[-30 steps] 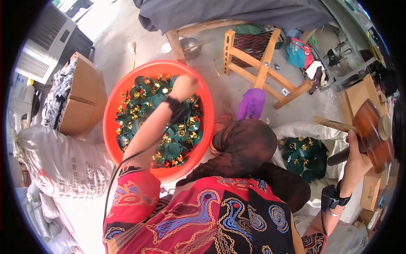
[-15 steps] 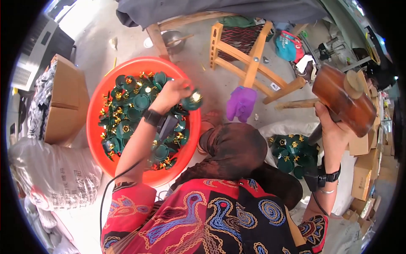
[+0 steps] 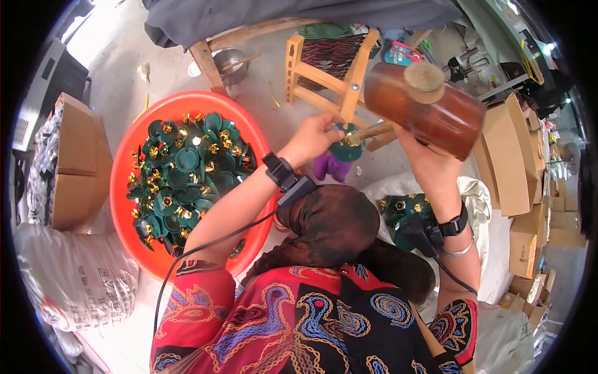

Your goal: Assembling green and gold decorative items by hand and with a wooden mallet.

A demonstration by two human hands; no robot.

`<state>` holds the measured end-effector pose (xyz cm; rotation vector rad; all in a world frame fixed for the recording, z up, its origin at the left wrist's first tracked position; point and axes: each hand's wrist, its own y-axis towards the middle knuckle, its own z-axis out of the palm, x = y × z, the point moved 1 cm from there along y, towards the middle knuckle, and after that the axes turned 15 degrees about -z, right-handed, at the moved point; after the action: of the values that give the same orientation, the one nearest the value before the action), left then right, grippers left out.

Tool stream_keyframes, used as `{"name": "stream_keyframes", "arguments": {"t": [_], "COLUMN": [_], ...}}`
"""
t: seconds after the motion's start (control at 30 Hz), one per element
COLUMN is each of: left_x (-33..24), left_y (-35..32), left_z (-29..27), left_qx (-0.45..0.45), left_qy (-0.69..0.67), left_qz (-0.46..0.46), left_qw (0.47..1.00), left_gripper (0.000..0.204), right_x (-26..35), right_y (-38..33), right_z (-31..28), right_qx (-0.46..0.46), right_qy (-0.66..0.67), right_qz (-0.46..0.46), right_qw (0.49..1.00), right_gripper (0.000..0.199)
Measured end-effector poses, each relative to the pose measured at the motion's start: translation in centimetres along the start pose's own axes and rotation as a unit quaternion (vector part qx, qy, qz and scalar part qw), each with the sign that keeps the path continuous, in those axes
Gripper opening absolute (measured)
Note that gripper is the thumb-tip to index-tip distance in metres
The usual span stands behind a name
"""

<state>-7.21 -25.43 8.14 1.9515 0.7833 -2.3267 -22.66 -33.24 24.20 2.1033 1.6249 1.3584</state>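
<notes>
Progress: red tub (image 3: 124,181) is still holding many green pieces (image 3: 180,168); a smaller batch (image 3: 405,209) is lying on the white sack (image 3: 479,206) at right, so most look left to do.
Left hand (image 3: 317,134): pinching one green piece (image 3: 346,148), arm reaching forward over the purple block (image 3: 330,167).
Right hand (image 3: 414,146): gripping the wooden mallet (image 3: 427,106) by its handle, raised above the piece.
</notes>
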Motion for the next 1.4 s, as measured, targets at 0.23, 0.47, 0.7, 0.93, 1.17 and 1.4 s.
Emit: {"name": "stream_keyframes", "arguments": {"t": [0.23, 0.47, 0.7, 0.93, 1.17, 1.4], "left_x": [-2.5, -2.3, -3.0, -3.6, -3.9, -6.6], "left_y": [-1.5, -1.4, -1.9, -1.8, -1.1, -0.5], "left_z": [0.6, 1.0, 1.6, 1.7, 2.3, 3.8], "left_qx": [-0.088, -0.028, -0.028, -0.01, -0.022, 0.007], "left_qy": [0.152, 0.22, 0.236, 0.241, 0.289, 0.365], "left_qz": [0.21, 0.229, 0.214, 0.188, 0.22, 0.169], "left_qw": [0.962, 0.948, 0.947, 0.952, 0.931, 0.915], "left_gripper": [0.034, 0.029, 0.032, 0.029, 0.03, 0.025], "right_x": [0.0, 2.4, 4.3, 3.4, -0.1, 3.6], "right_y": [0.7, 3.4, 2.5, 3.0, 1.8, 0.7], "right_z": [0.8, -3.8, -8.7, -5.5, -0.7, -12.0], "right_qx": [0.054, 0.145, 0.01, 0.0, 0.126, -0.198], "right_qy": [-0.057, -0.115, -0.492, 0.026, -0.097, -0.06], "right_qz": [-0.12, 0.046, -0.057, 0.01, -0.047, -0.061], "right_qw": [0.99, 0.982, 0.869, 1.0, 0.986, 0.977], "right_gripper": [0.037, 0.028, 0.025, 0.029, 0.028, 0.029]}}
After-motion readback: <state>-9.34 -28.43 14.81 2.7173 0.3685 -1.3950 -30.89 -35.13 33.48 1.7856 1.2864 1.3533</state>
